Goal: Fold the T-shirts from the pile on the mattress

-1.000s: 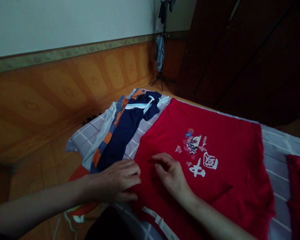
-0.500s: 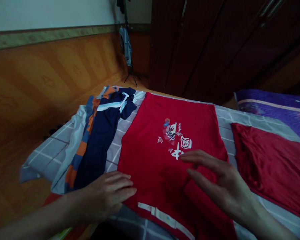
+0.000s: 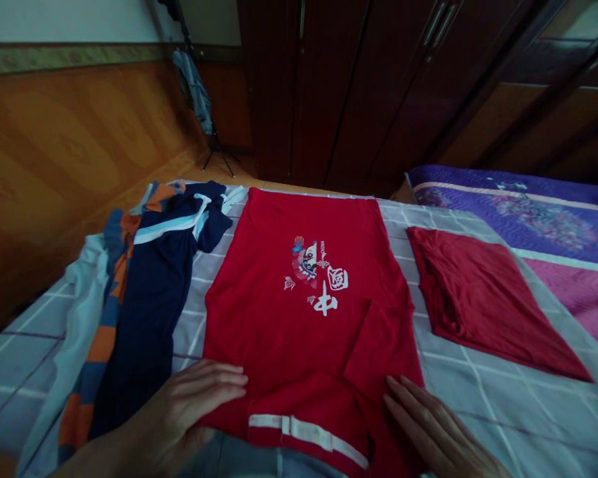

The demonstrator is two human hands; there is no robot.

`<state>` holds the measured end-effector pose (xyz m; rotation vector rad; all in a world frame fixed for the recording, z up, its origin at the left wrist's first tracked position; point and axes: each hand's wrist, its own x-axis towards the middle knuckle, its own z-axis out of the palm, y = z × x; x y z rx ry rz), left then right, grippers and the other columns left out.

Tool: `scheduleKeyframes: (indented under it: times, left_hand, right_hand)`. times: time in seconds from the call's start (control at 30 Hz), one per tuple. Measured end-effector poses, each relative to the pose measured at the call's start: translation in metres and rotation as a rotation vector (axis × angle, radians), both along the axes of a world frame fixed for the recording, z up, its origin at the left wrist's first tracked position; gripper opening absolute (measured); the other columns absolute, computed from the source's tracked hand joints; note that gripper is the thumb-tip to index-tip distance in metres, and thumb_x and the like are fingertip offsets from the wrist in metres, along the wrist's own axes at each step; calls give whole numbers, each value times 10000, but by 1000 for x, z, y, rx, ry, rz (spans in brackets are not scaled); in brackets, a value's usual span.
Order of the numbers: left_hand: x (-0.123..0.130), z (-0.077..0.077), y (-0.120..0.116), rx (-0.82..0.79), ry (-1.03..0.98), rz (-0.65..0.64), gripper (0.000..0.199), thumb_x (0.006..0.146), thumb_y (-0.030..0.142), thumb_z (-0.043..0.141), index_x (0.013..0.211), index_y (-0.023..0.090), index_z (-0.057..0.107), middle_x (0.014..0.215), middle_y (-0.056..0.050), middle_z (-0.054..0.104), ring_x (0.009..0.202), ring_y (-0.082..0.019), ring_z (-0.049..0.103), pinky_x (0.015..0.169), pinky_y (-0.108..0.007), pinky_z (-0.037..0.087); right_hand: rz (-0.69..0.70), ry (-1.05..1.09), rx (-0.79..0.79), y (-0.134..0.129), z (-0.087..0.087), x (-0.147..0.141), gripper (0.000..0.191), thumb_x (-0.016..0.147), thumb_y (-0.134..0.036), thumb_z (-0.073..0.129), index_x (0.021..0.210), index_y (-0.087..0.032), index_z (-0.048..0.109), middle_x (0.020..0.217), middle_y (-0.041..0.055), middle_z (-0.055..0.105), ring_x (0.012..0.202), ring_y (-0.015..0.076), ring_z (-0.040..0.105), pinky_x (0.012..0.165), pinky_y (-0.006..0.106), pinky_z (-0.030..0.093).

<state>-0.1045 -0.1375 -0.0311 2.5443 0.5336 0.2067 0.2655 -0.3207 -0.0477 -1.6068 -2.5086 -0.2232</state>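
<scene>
A red T-shirt [image 3: 299,332] lies spread on the checked bedsheet, with a white character print and a small colourful figure on its front. Its collar, with a white tape inside, is at the near end. My left hand [image 3: 199,405] rests on the near left part of the shirt, fingers stretched out. Flat on the near right part lies my right hand [image 3: 428,425], its fingers extended. Part of that hand is cut off by the bottom of the head view. Folds run across the cloth between the two hands.
Navy [image 3: 144,318], orange-and-blue striped [image 3: 109,338] and pale grey [image 3: 82,332] garments lie side by side at left. A folded red garment [image 3: 483,292] is at right, near a purple quilted cover [image 3: 508,206]. Dark wardrobes [image 3: 329,86] and a clothes stand [image 3: 214,133] stand behind.
My right hand has come down from above the shirt onto its near right part. My left hand stays at the near left edge. The head view has turned to the right.
</scene>
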Motion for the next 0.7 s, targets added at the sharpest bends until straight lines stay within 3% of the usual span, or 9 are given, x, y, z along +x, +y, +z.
scheduleKeyframes:
  times: [0.13, 0.2, 0.27, 0.37, 0.53, 0.7]
  left_hand:
    - [0, -4, 2, -65, 44, 187, 397, 888, 236, 439, 1259, 315, 556, 1180, 8, 658, 1018, -175, 644, 870, -244, 526]
    - [1, -7, 2, -43, 76, 149, 475, 853, 281, 531, 1323, 332, 489, 1244, 1, 620, 1065, -196, 624, 892, -262, 519]
    - [0, -12, 1, 12, 82, 67, 693, 785, 286, 618, 1419, 329, 342, 1352, -26, 527, 1160, -231, 565, 934, -307, 501]
    - [-6, -17, 4, 91, 78, 19, 850, 752, 227, 622, 1473, 308, 179, 1430, -53, 421, 1240, -252, 490, 967, -353, 480]
    - [-12, -17, 17, 104, 39, -20, 658, 784, 137, 537, 1388, 352, 391, 1372, -4, 498, 1238, -209, 495, 1015, -339, 442]
    - [-19, -18, 20, -15, -3, -31, 537, 798, 94, 459, 1252, 368, 539, 1317, 9, 559, 1218, -200, 516, 1014, -374, 445]
  right_hand:
    - [-44, -8, 36, 4, 0, 3, 645, 749, -64, 418, 1385, -170, 421, 1304, 68, 551, 1147, 199, 565, 859, 287, 536]
    - [-49, -22, 59, 7, -4, 6, 583, 763, -53, 406, 1326, -173, 494, 1281, 69, 573, 1133, 197, 576, 847, 288, 542]
    - [-55, 16, 71, 9, -8, 7, 522, 782, -46, 397, 1264, -176, 551, 1267, 76, 585, 1155, 199, 559, 864, 303, 538]
    - [-75, 122, 52, 12, -12, 6, 450, 815, -36, 401, 1185, -191, 605, 1243, 80, 604, 1208, 195, 512, 936, 334, 502]
    - [-81, 198, 29, 13, -14, 5, 452, 855, -62, 381, 1249, -188, 561, 1246, 79, 603, 1214, 191, 506, 960, 333, 483]
    - [-87, 314, 46, 14, 2, 13, 324, 878, -115, 447, 1075, -255, 663, 1063, 59, 697, 1039, 186, 632, 924, 324, 510]
